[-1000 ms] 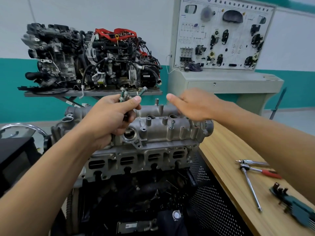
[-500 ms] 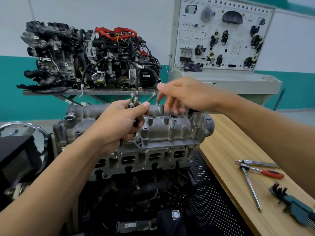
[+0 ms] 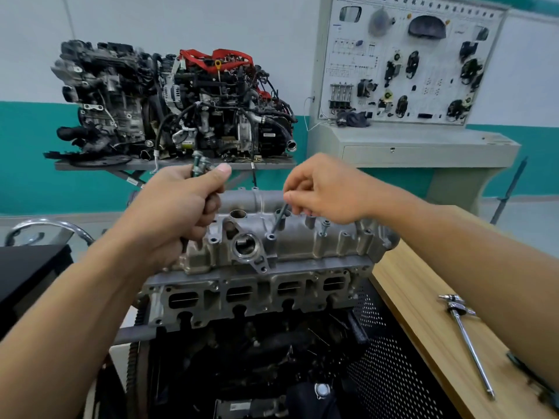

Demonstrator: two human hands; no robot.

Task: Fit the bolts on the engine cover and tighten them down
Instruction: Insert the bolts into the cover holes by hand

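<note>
**Bolt at the mouth of a cover hole**

Nearest on the right, a long chrome socket wrench [image 3: 467,343] lies on the pale wooden tabletop [image 3: 417,291], well apart from the work. Left of the tabletop edge is a black perforated metal panel [image 3: 393,367].

Beyond these, the grey cast-aluminium engine cover [image 3: 305,246] sits on top of the engine, above a row of four rectangular ports. One short flanged bolt [image 3: 325,226] already stands upright in a boss towards the cover's right end.

The right hand [image 3: 329,192] pinches a dark, slender bolt [image 3: 279,220] by its upper end between thumb and fingertips. This bolt is tilted, and its lower tip meets the opening of a boss just right of the cover's large round bore.

The left hand [image 3: 172,213] hovers over the cover's left end, fingers curled tight round a bunch of spare grey bolts [image 3: 201,166] whose heads stick out above the thumb.

Farther back, a fully dressed black engine with red wiring [image 3: 169,101] rests on a grey stand, and a white training board of car parts [image 3: 408,58] stands against the wall.
</note>
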